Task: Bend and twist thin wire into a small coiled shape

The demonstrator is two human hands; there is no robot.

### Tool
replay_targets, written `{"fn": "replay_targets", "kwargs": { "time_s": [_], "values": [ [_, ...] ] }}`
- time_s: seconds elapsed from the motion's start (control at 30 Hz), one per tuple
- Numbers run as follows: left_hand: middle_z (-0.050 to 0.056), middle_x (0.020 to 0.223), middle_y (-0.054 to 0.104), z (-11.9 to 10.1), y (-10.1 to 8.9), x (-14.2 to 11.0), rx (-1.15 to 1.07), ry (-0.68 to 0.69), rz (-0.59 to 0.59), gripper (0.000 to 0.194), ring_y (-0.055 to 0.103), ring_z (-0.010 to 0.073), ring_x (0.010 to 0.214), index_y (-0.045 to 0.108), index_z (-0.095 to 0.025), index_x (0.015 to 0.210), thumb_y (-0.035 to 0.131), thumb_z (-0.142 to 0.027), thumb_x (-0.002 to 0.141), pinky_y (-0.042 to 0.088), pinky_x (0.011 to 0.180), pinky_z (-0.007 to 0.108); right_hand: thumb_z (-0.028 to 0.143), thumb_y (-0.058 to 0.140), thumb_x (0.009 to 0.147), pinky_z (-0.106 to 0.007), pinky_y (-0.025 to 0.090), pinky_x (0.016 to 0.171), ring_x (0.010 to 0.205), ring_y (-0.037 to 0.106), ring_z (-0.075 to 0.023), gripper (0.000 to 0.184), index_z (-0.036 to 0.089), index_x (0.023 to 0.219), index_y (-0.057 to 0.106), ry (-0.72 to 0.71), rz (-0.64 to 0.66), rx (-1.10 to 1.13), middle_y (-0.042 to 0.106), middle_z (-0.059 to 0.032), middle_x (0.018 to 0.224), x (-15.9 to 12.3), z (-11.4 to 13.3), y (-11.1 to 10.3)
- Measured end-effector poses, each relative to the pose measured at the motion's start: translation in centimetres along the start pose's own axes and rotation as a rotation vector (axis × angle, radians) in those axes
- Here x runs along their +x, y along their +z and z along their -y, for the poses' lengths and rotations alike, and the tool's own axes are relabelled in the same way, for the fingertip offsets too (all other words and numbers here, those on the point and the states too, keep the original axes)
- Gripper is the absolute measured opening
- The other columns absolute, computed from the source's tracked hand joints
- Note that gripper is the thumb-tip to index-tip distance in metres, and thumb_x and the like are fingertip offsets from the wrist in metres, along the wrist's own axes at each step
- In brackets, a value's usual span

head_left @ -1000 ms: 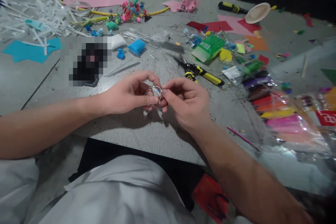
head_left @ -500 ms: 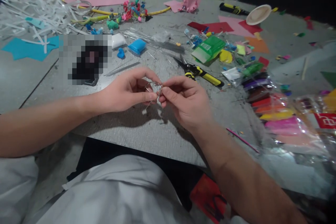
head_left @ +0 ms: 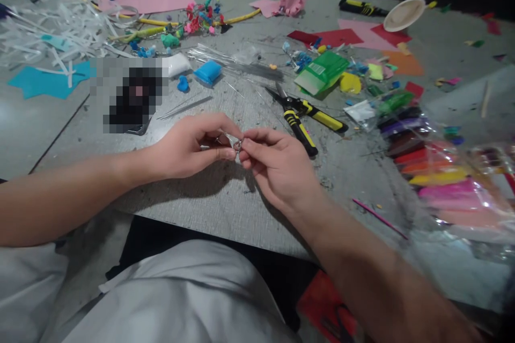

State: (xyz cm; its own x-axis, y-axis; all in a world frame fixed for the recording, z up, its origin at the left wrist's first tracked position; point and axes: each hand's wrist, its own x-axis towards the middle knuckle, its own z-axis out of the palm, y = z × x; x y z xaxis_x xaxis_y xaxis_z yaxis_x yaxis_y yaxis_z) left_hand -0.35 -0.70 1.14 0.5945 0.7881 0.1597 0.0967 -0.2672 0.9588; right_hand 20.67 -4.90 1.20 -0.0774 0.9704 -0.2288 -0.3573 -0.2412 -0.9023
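Observation:
A small bent piece of thin silvery wire is pinched between my two hands above the near part of the grey table. Thumb and fingers of my left hand close on its left side, and part of it is hidden behind them. On the other side my right hand grips it with thumb and forefinger, the fingertips of both hands almost touching. Just beyond my right hand lie yellow-and-black pliers, their jaws apart. Loose straight wires rest beyond my left hand.
Left of centre is a dark, pixelated phone-like object. A blue clay packet and a green packet lie farther back. Bags of coloured clay spread along the right. White paper strips pile up at far left.
The wire has turned in my fingers, and its loop and dangling ends show less now. My right hand has shifted slightly left and down, uncovering more of the pliers' handle.

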Motion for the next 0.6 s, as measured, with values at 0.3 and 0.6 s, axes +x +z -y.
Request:
{"fn": "replay_targets", "kwargs": {
  "time_s": [0.3,0.6],
  "values": [
    [0.0,0.089,0.086,-0.4,-0.3,0.4,-0.174,-0.125,0.068,0.026,0.081,0.0181,0.083,0.074,-0.025,0.115,0.093,-0.033,0.1,0.066,0.078,0.032,0.031,0.097,0.081,-0.031,0.064,0.065,0.068,0.074,-0.018,0.019,0.025,0.087,0.08,-0.272,-0.019,-0.368,0.077,0.003,0.076,0.0,0.4,-0.6],
    [0.001,0.092,0.086,0.3,-0.2,0.3,-0.19,-0.059,0.109,0.02,0.083,0.0162,0.084,0.077,-0.022,0.112,0.093,-0.028,0.102,0.067,0.078,0.027,0.039,0.099,0.084,-0.029,0.06,0.065,0.068,0.069,-0.0162,0.026,0.025,0.087,0.077,-0.24,0.214,-0.517,0.074,0.0032,0.076,0.7,1.8,-2.2]
  ]
}}
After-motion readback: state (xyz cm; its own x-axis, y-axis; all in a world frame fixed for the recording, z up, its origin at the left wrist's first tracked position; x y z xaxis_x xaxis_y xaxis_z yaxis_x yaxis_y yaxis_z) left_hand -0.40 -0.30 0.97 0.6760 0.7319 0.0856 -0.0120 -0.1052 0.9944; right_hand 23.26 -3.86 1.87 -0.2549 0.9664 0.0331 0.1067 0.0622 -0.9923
